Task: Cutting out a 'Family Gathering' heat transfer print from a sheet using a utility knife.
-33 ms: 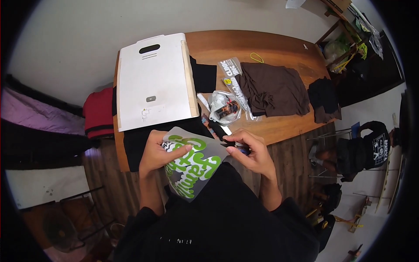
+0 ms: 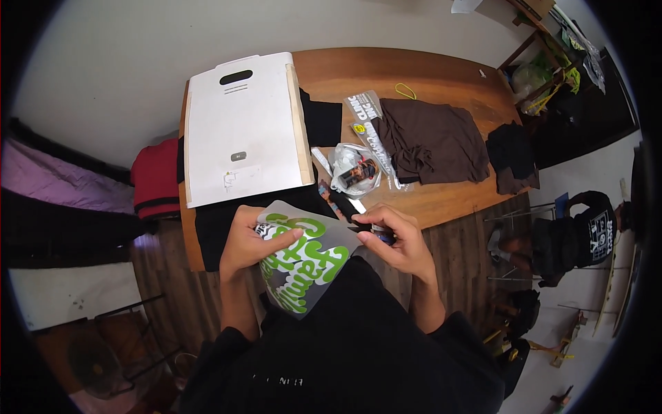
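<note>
Thumbs atop grey green-lettered sheet (image 2: 303, 259); left hand (image 2: 247, 243), right hand (image 2: 403, 245) curled

Scissors (image 2: 365, 224) mostly hidden under right hand (image 2: 400, 245); bag (image 2: 355, 169) contents unclear.

Garment-printing workshop — white heat press (image 2: 243, 127), folded shirts (image 2: 431, 141), wooden table (image 2: 427, 76)
</note>
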`<control>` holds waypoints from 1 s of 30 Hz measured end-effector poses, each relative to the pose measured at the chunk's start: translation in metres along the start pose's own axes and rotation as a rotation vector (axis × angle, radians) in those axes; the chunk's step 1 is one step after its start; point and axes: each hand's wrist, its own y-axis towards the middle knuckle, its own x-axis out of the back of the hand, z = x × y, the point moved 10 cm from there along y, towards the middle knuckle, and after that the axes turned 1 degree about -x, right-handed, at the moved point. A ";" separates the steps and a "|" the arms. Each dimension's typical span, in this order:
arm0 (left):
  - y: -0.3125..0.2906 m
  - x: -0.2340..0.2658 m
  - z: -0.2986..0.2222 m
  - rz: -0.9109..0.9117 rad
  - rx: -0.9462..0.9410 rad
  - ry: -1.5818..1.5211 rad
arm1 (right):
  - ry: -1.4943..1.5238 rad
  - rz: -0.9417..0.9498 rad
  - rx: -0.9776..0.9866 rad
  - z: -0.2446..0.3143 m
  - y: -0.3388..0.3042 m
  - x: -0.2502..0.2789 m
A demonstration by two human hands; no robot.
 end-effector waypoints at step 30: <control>0.001 0.001 0.000 -0.001 -0.020 0.000 | 0.020 0.022 0.020 0.000 0.004 -0.003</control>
